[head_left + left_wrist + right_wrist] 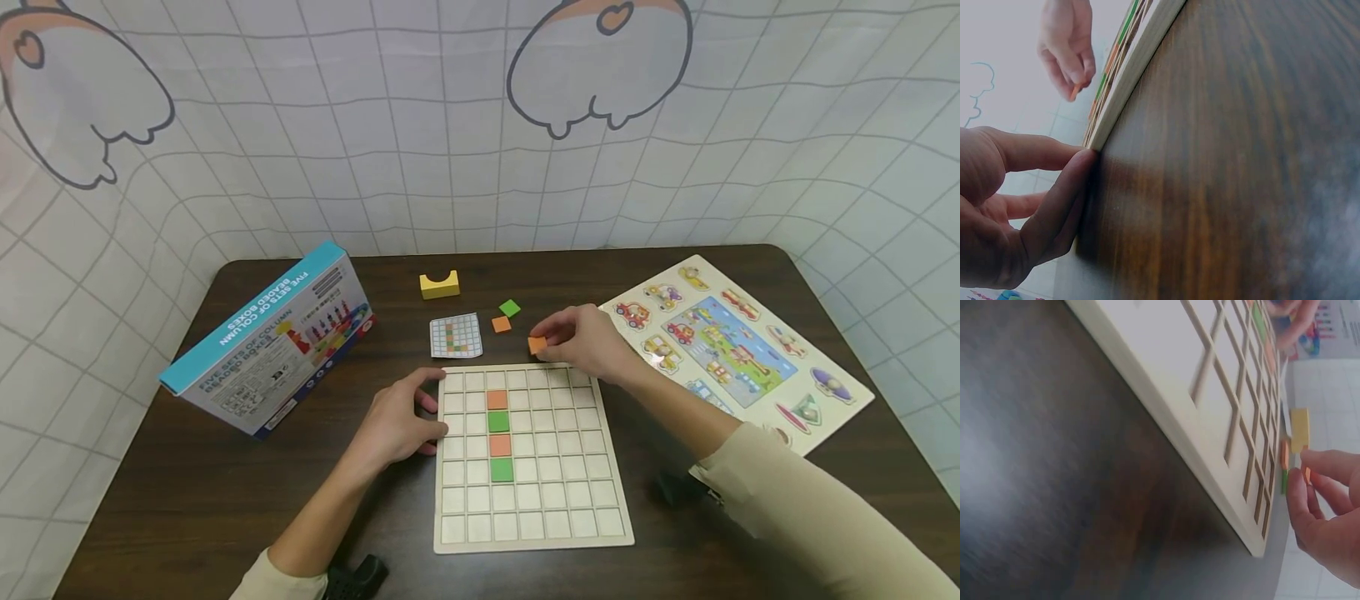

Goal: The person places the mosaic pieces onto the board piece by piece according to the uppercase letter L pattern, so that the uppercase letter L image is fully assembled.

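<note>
A wooden grid board (531,500) lies flat on the table, with orange tiles (497,400) and green tiles (502,470) alternating down one column. My left hand (397,421) rests at its left side, fingertips touching the edge; the left wrist view shows the index finger and thumb against the board's side (1124,94). Beyond the board's far edge, my right hand (588,342) pinches an orange square tile (537,344) between thumb and fingers. A loose orange tile (501,323) and a loose green tile (510,308) lie near that hand.
Behind the board sit a small pattern card (456,336) and a yellow notched block (439,285). A blue-and-white box (273,346) stands at the left. On the right lies a picture puzzle board (810,417), partly under my right forearm.
</note>
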`<state>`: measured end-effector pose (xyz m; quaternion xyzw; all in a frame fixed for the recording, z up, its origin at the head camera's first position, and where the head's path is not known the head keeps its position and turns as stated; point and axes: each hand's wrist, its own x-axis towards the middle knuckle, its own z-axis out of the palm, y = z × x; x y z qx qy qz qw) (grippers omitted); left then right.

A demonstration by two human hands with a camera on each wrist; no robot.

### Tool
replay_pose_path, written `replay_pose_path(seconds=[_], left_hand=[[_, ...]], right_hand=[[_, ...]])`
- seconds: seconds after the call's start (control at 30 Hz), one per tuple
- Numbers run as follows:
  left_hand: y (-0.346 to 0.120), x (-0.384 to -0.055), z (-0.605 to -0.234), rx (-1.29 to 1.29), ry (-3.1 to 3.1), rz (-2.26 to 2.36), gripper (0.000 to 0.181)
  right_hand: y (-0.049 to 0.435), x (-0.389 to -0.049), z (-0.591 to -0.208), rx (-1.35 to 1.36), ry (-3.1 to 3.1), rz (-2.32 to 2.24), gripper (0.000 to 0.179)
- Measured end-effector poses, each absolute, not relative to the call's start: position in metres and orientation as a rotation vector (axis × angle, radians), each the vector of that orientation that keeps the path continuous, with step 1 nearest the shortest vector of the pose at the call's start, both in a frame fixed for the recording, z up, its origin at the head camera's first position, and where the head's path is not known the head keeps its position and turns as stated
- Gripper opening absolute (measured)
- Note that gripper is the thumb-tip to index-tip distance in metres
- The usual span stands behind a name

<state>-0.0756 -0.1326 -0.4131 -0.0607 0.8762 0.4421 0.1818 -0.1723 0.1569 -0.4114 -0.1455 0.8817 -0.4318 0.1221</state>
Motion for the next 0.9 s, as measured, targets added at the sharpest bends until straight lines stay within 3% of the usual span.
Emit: replay_pose_path(seconds=[0.9], left_hand=[[-0.133, -0.077, -0.414, -0.175, 2.472, 1.224, 0.072]], right_hand=[[0.148, -0.097, -0.415, -0.378, 2.406, -1.343, 0.027]])
